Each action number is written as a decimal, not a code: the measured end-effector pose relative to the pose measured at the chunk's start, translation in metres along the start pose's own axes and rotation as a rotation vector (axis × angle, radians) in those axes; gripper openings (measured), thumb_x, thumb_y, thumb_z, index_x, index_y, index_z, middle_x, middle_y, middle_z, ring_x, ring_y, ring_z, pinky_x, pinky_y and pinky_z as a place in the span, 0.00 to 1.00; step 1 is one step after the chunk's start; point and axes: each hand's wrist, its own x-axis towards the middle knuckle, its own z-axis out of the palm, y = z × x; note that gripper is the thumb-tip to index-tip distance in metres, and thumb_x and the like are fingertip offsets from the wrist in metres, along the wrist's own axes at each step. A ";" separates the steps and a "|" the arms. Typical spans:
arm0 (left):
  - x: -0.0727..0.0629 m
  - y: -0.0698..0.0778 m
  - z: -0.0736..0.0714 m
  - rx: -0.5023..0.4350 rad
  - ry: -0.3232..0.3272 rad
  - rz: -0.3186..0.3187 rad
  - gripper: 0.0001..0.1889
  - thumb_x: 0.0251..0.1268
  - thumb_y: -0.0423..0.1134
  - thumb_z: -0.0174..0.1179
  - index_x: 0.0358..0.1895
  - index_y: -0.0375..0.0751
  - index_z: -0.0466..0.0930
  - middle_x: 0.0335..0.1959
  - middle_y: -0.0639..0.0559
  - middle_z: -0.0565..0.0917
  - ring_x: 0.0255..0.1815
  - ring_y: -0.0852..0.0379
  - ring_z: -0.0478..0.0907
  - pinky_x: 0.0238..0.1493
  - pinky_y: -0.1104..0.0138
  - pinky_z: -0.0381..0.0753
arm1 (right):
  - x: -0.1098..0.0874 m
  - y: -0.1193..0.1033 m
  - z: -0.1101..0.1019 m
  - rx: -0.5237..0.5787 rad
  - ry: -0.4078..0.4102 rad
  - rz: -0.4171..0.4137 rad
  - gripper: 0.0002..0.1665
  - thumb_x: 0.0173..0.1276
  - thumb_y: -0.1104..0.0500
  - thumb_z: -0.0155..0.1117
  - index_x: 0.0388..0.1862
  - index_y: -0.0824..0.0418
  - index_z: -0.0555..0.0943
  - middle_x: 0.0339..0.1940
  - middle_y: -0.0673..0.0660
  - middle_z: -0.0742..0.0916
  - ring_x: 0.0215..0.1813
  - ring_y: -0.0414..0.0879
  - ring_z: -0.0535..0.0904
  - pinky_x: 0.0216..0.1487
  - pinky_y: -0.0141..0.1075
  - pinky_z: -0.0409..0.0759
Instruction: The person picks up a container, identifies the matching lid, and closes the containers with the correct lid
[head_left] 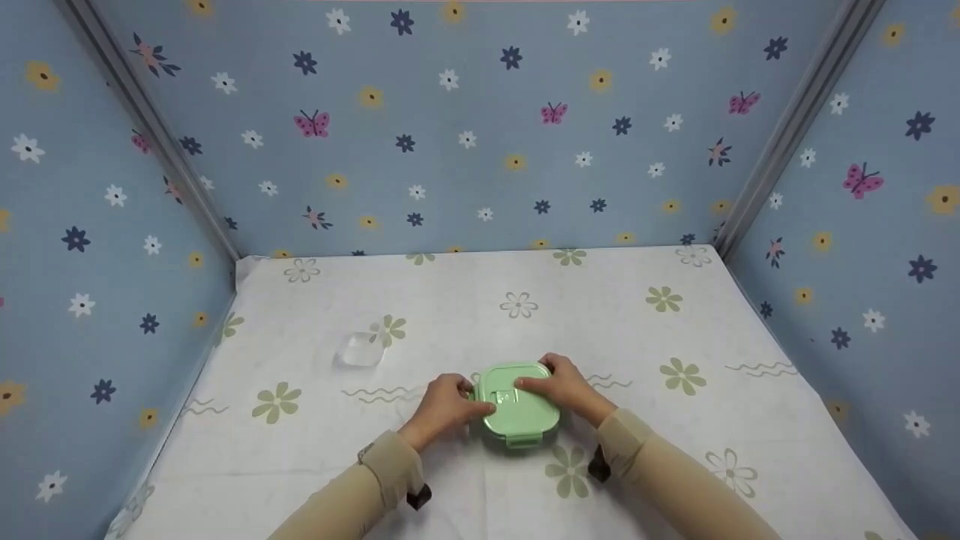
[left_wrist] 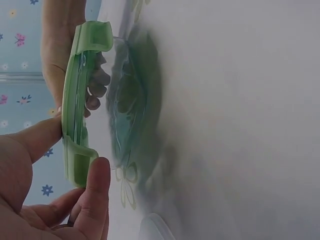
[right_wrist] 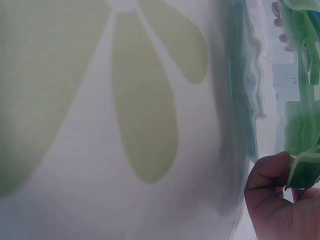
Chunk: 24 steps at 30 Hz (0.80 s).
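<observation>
**Held From Both Sides**

A patterned wall (head_left: 480, 187) backs a pale flowered cloth (head_left: 637, 337), which spreads under everything else, perhaps to give the work a clean surface. The clear box (head_left: 521, 405) stands at the near middle of the cloth, directly in front of the person, likely so both hands reach it easily. Its green lid (left_wrist: 71, 100) sits on top.

The left hand (head_left: 448, 405) is nearly closed, pinching the lid's left side: thumb on top, fingertips at the left latch (left_wrist: 82, 167). The right hand (head_left: 561, 384) is also mostly closed, thumb across the lid's top, fingers curled at its far right edge. Gripping from opposite sides seems meant to keep the box from sliding or turning.

A small clear dish (head_left: 361, 350) lies well apart, to the left and farther back, seemingly out of the way. The front latch (head_left: 523, 440) is untouched; whether it is locked, I cannot tell.
</observation>
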 end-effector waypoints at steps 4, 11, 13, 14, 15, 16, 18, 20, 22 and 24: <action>0.000 0.003 -0.001 -0.013 -0.015 -0.007 0.29 0.57 0.44 0.82 0.52 0.26 0.82 0.36 0.45 0.86 0.30 0.56 0.84 0.33 0.67 0.80 | 0.001 0.000 0.000 0.000 0.004 -0.003 0.23 0.65 0.47 0.84 0.40 0.59 0.80 0.35 0.51 0.82 0.39 0.45 0.77 0.39 0.35 0.76; 0.001 0.006 -0.002 -0.001 -0.007 -0.036 0.26 0.55 0.43 0.83 0.50 0.27 0.83 0.36 0.45 0.87 0.30 0.55 0.84 0.32 0.67 0.81 | 0.000 0.000 0.000 0.001 0.003 -0.007 0.23 0.65 0.47 0.84 0.39 0.59 0.80 0.35 0.51 0.82 0.39 0.45 0.77 0.40 0.35 0.76; 0.001 0.006 -0.002 -0.002 -0.004 -0.050 0.27 0.55 0.42 0.83 0.50 0.27 0.84 0.37 0.44 0.87 0.31 0.55 0.84 0.33 0.67 0.82 | 0.000 0.000 0.000 0.000 0.000 -0.006 0.23 0.65 0.46 0.84 0.40 0.59 0.80 0.36 0.51 0.83 0.39 0.45 0.77 0.40 0.35 0.76; 0.001 0.006 -0.001 -0.004 -0.002 -0.057 0.27 0.55 0.42 0.83 0.51 0.27 0.84 0.38 0.43 0.88 0.32 0.55 0.84 0.33 0.66 0.83 | 0.000 0.000 0.000 0.001 -0.002 -0.007 0.23 0.65 0.46 0.84 0.40 0.59 0.80 0.36 0.51 0.83 0.40 0.45 0.77 0.41 0.35 0.76; 0.002 0.006 -0.001 -0.005 0.000 -0.063 0.27 0.55 0.42 0.83 0.51 0.26 0.83 0.39 0.43 0.88 0.32 0.55 0.84 0.35 0.66 0.84 | 0.000 0.000 0.000 0.001 -0.004 -0.008 0.23 0.65 0.46 0.84 0.41 0.59 0.80 0.36 0.51 0.83 0.40 0.45 0.76 0.41 0.35 0.76; 0.002 0.006 -0.001 -0.004 0.004 -0.070 0.28 0.55 0.42 0.83 0.52 0.26 0.83 0.41 0.42 0.88 0.34 0.55 0.84 0.36 0.65 0.85 | 0.000 0.000 0.000 0.001 -0.005 -0.010 0.23 0.65 0.47 0.84 0.41 0.59 0.80 0.36 0.51 0.83 0.39 0.45 0.76 0.40 0.34 0.76; 0.002 0.005 0.000 -0.016 0.011 -0.080 0.28 0.55 0.41 0.83 0.53 0.26 0.83 0.42 0.41 0.88 0.35 0.54 0.84 0.38 0.64 0.85 | -0.001 0.000 -0.001 0.010 -0.010 -0.023 0.23 0.65 0.48 0.84 0.41 0.61 0.80 0.36 0.52 0.83 0.38 0.44 0.76 0.39 0.34 0.76; 0.002 0.004 0.001 -0.039 0.022 -0.093 0.28 0.55 0.41 0.83 0.54 0.26 0.83 0.43 0.42 0.88 0.36 0.54 0.84 0.39 0.64 0.85 | -0.001 0.000 -0.001 0.015 -0.014 -0.032 0.23 0.66 0.48 0.83 0.40 0.61 0.80 0.35 0.51 0.82 0.36 0.44 0.76 0.37 0.33 0.76; 0.002 0.004 0.003 -0.075 0.036 -0.106 0.27 0.55 0.39 0.83 0.53 0.27 0.83 0.41 0.43 0.87 0.36 0.55 0.84 0.38 0.65 0.84 | -0.001 0.000 -0.001 0.021 -0.016 -0.040 0.23 0.66 0.49 0.83 0.39 0.61 0.80 0.33 0.51 0.82 0.35 0.43 0.76 0.35 0.33 0.76; 0.001 0.003 0.004 -0.110 0.046 -0.118 0.26 0.54 0.38 0.83 0.52 0.28 0.83 0.40 0.44 0.87 0.35 0.55 0.83 0.37 0.66 0.83 | 0.000 0.001 -0.002 0.022 -0.017 -0.041 0.22 0.66 0.49 0.83 0.39 0.61 0.80 0.33 0.50 0.81 0.34 0.43 0.76 0.35 0.32 0.76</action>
